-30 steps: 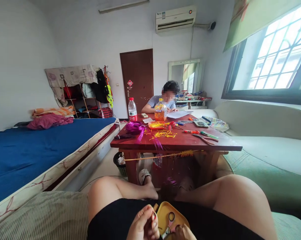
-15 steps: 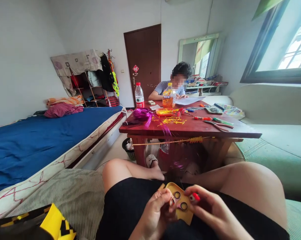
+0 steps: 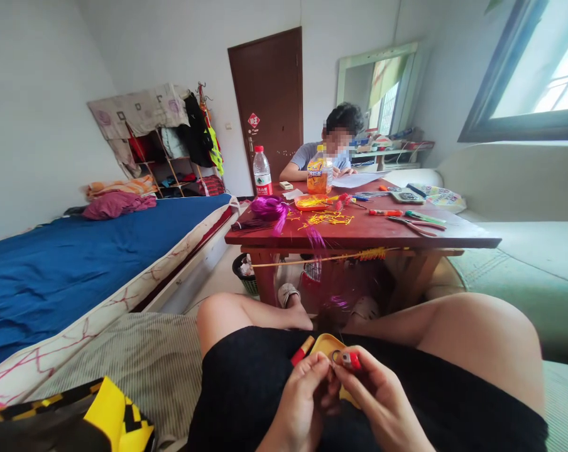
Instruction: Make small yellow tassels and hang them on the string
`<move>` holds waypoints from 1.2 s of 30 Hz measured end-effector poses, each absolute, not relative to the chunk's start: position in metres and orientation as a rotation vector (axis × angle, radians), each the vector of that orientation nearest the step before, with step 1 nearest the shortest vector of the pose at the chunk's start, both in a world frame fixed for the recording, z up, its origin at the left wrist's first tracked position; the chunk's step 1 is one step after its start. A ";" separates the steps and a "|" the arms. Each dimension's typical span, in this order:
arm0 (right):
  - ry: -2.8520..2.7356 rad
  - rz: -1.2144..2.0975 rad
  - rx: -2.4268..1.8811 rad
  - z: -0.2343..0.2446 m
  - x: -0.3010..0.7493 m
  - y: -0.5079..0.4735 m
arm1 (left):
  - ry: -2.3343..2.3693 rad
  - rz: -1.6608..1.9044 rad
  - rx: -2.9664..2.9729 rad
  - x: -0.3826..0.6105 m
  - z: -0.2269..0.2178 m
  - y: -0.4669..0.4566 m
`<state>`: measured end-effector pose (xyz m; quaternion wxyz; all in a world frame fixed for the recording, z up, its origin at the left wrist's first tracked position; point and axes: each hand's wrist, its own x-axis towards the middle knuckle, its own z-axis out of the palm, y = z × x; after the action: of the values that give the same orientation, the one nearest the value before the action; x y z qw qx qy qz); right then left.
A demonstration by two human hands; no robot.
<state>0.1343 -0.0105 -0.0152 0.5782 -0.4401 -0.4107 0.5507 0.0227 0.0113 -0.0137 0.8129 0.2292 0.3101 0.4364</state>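
Both of my hands meet over my lap, in front of a shallow yellow tray (image 3: 325, 343). My right hand (image 3: 382, 398) is closed around a small red lighter (image 3: 354, 360) with a metal end, its tip close to my left fingers. The fingers of my left hand (image 3: 303, 398) are pinched together; what they hold is too small or hidden to make out. Behind my fingers, one dark ring of the scissors (image 3: 335, 356) shows in the tray. A red and yellow tube-like piece (image 3: 303, 350) lies at the tray's left side.
Ahead stands a red table (image 3: 463, 238) bearing purple thread (image 3: 269, 210), yellow bits (image 3: 328, 218), pliers (image 3: 413, 226) and bottles (image 3: 262, 172). A person (image 3: 303, 160) sits behind it with papers. A stick (image 3: 307, 260) runs along its front. A yellow-black bag (image 3: 119, 417) is at my left.
My hands have come together, the right moving left with the lighter up to my left fingers. They now cover most of the scissors. The view has shifted slightly.
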 end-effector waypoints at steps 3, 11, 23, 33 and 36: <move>-0.910 1.268 -1.102 -0.014 0.138 -0.015 | 0.653 0.930 0.456 0.020 -0.010 0.011; -0.713 1.422 -1.329 -0.019 0.126 -0.016 | 0.655 0.890 0.456 0.016 -0.008 0.010; -0.810 1.366 -1.300 -0.035 0.122 -0.007 | 0.707 0.921 0.446 0.023 -0.009 0.007; -0.865 1.423 -1.222 -0.032 0.124 -0.008 | 0.692 0.932 0.457 0.022 -0.012 0.006; -0.858 1.417 -1.230 -0.029 0.124 -0.008 | 0.695 0.931 0.454 0.022 -0.013 0.006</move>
<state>0.1236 -0.0081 -0.0293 0.5134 -0.5117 -0.3569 0.5893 0.0217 0.0064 -0.0127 0.8117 0.2126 0.3255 0.4359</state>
